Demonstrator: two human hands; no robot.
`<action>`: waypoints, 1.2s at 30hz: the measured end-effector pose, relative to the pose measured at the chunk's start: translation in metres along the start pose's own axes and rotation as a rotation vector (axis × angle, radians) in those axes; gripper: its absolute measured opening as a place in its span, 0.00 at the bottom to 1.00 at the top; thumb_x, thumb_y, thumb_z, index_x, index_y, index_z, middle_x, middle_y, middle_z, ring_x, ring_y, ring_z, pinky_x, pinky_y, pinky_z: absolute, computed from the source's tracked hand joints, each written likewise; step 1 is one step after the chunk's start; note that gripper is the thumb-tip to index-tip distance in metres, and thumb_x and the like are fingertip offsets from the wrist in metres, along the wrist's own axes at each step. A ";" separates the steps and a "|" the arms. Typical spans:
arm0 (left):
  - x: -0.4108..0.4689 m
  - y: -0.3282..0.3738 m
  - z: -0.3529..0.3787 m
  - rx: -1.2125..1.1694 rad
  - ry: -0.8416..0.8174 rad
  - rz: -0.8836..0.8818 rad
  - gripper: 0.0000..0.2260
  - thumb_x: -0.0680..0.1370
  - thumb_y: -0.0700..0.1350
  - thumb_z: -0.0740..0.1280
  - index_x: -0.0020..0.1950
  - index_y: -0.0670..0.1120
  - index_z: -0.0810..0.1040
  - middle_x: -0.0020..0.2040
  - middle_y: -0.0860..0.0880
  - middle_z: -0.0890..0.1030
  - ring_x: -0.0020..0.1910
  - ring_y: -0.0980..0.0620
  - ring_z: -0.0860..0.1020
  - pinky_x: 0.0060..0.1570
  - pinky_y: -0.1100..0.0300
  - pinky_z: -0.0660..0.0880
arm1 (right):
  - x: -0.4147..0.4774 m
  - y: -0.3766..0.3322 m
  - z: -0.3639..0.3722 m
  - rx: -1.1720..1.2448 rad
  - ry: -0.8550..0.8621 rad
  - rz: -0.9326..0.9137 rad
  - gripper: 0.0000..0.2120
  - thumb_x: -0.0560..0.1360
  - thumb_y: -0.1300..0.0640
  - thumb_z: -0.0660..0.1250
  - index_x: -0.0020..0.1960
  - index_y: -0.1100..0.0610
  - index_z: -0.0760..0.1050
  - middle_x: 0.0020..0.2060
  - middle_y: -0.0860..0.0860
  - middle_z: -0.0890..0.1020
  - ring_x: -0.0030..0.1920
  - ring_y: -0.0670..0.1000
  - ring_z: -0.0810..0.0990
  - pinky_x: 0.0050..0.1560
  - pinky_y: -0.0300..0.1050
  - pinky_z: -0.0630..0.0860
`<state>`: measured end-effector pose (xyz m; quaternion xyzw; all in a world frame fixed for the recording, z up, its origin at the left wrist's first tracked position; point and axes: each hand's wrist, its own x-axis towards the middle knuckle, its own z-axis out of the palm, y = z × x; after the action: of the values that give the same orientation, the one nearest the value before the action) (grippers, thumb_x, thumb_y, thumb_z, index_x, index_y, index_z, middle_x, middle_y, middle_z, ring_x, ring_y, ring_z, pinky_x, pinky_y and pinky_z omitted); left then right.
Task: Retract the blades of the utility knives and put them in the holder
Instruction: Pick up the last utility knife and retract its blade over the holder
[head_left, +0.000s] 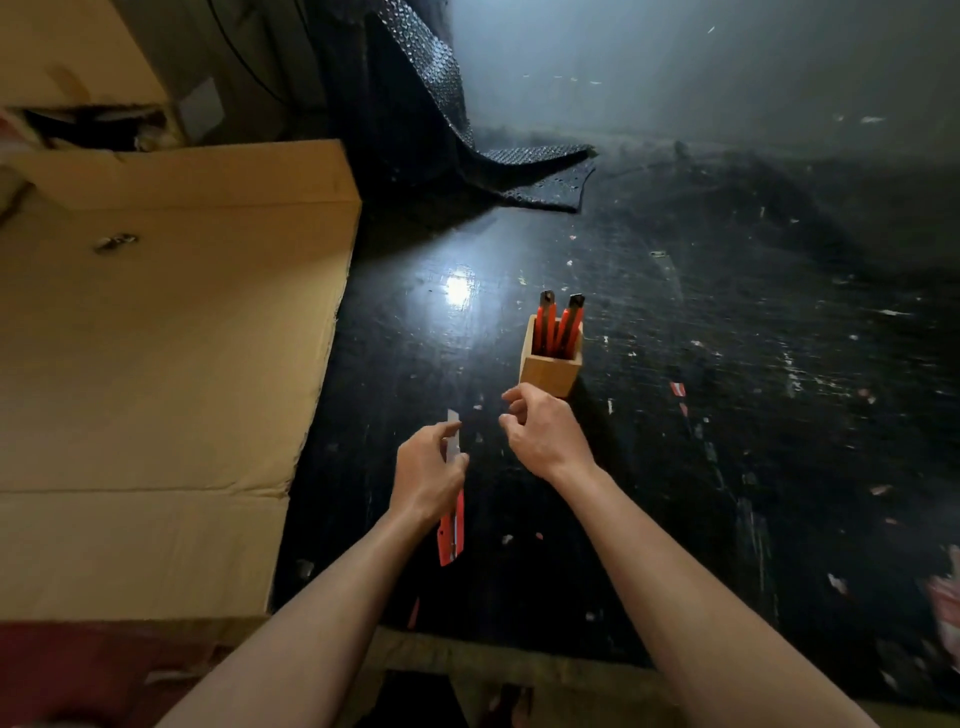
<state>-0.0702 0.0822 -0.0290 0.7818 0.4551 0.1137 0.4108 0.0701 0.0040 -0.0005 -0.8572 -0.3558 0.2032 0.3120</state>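
My left hand grips a red utility knife around its middle, above the dark table. Its silver blade sticks out past my fingers, pointing away from me. My right hand hovers just right of the blade tip with thumb and fingers curled apart and nothing in it. Right behind that hand stands a square wooden holder. Two red knives with dark ends stand upright in it.
A large flattened cardboard box covers the left side, its edge close to my left hand. Dark bubble wrap lies at the back. Small paper scraps dot the black tabletop; red packaging sits at the right edge.
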 end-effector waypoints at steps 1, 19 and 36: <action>-0.005 -0.007 -0.002 0.017 0.010 -0.016 0.22 0.76 0.40 0.75 0.70 0.44 0.79 0.64 0.45 0.83 0.63 0.48 0.82 0.64 0.55 0.78 | -0.008 0.001 0.007 -0.020 -0.043 0.016 0.13 0.78 0.56 0.70 0.61 0.54 0.78 0.52 0.51 0.83 0.52 0.51 0.82 0.53 0.48 0.81; -0.046 -0.055 0.013 -0.362 -0.093 -0.373 0.19 0.76 0.32 0.72 0.65 0.46 0.82 0.53 0.51 0.86 0.50 0.56 0.84 0.54 0.58 0.82 | -0.081 0.021 0.075 0.241 -0.323 0.261 0.13 0.76 0.57 0.73 0.59 0.50 0.77 0.46 0.47 0.83 0.45 0.44 0.84 0.46 0.45 0.84; -0.012 0.083 -0.045 -0.654 -0.278 -0.006 0.16 0.78 0.29 0.69 0.64 0.41 0.81 0.57 0.40 0.87 0.54 0.40 0.87 0.55 0.39 0.83 | -0.058 -0.016 -0.063 0.566 0.012 -0.040 0.14 0.74 0.67 0.73 0.55 0.53 0.78 0.47 0.54 0.86 0.48 0.52 0.87 0.46 0.56 0.86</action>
<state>-0.0500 0.0763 0.0640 0.6155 0.3366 0.1450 0.6977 0.0595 -0.0546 0.0627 -0.7299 -0.2999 0.2832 0.5451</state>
